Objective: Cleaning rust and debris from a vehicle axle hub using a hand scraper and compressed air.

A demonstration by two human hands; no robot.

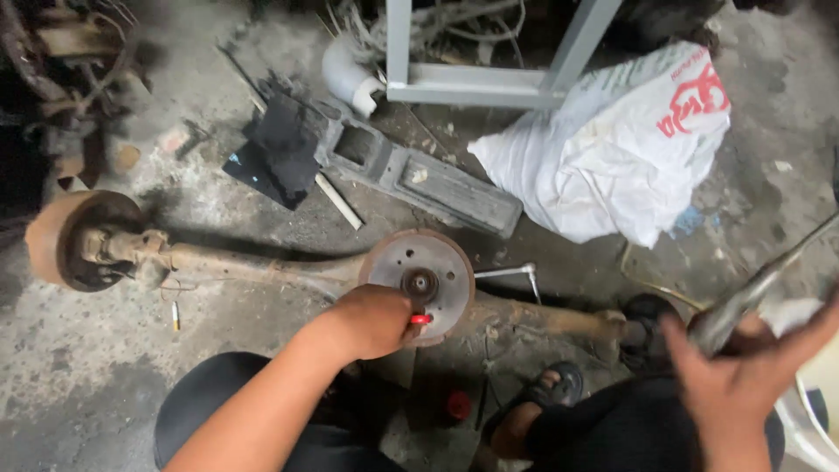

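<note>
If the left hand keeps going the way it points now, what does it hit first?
The left hand points at the rusty round hub disc right ahead, so it would probably meet its face first; depth is hard to judge.

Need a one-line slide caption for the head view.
Left hand holds a red-handled tool against a rusty brake disc; right hand grasps a metal bar.

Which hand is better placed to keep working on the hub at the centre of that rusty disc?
Left. The left hand already rests against the rusty disc beside its hub, gripping a red-handled tool. The right hand is off to the side, around a metal bar.
</note>
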